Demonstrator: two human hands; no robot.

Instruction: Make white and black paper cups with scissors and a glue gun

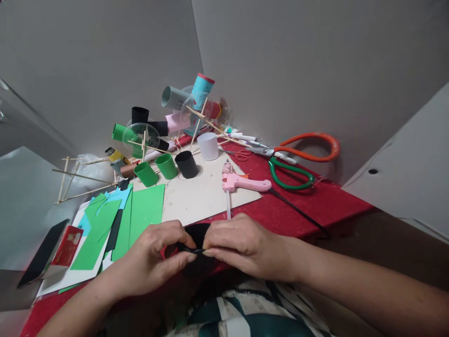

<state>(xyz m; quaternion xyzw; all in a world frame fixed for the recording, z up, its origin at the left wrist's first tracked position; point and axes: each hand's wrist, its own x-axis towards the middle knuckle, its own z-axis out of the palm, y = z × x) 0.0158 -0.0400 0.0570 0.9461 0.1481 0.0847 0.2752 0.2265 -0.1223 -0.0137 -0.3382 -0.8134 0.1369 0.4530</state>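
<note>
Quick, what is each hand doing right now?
Left hand: closed, pinching the black paper strip.
Right hand: closed, pinching the same strip.

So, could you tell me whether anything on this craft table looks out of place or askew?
The stick frame hangs past the table's left edge. Green paper sheets lie fanned and overlapping. Nothing looks spilled or broken. Both hands, left and right, pinch a black paper strip.
</note>
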